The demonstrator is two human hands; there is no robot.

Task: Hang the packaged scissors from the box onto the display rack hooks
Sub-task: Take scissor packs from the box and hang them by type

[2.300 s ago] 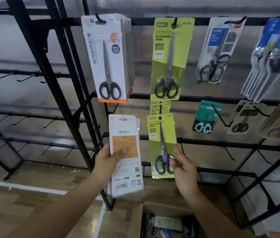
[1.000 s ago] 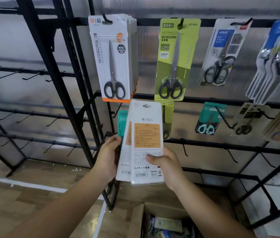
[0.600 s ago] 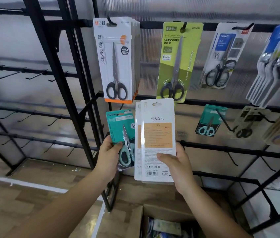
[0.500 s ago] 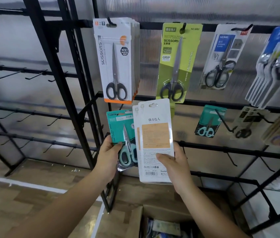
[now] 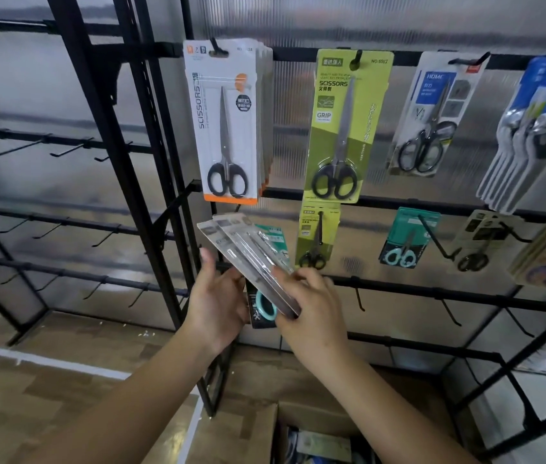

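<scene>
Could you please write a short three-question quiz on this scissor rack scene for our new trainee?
1. True or false: the right hand grips a fanned stack of packs.
2. Which colour is the card of the large pack hanging between the white-and-orange pack and the blue-labelled pack? A red, B green, C black.
3. Fill in: the handle peeking out below the held stack, by the left hand, is ___ in colour.

Key: 1 true. 2 B, the green pack. 3 teal, the teal handle.
</scene>
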